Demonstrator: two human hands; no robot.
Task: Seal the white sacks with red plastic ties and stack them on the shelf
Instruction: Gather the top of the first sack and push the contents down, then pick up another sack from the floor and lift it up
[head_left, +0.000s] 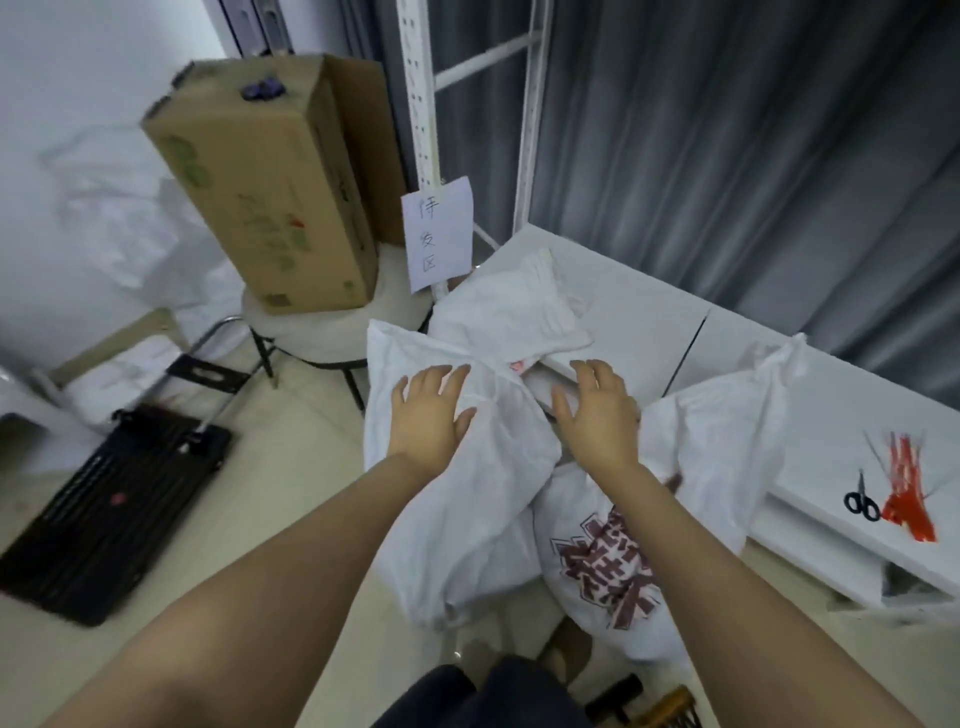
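Sack (467, 493) leans lengthwise toward shelf (649, 312), left hand (434, 415) flat on it, right hand (597, 421) with fingers (584, 371) loosely spread.

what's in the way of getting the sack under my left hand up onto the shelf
The left hand rests on the sack, with nothing between them. On the shelf, another sack fills the corner just behind it. The surface to the right of that is bare.

Those red ties (906, 488) by the shelf's (649, 312) front edge are just a blur, and the right forearm (691, 519) hides part of the printed sack's (597, 561) lettering.
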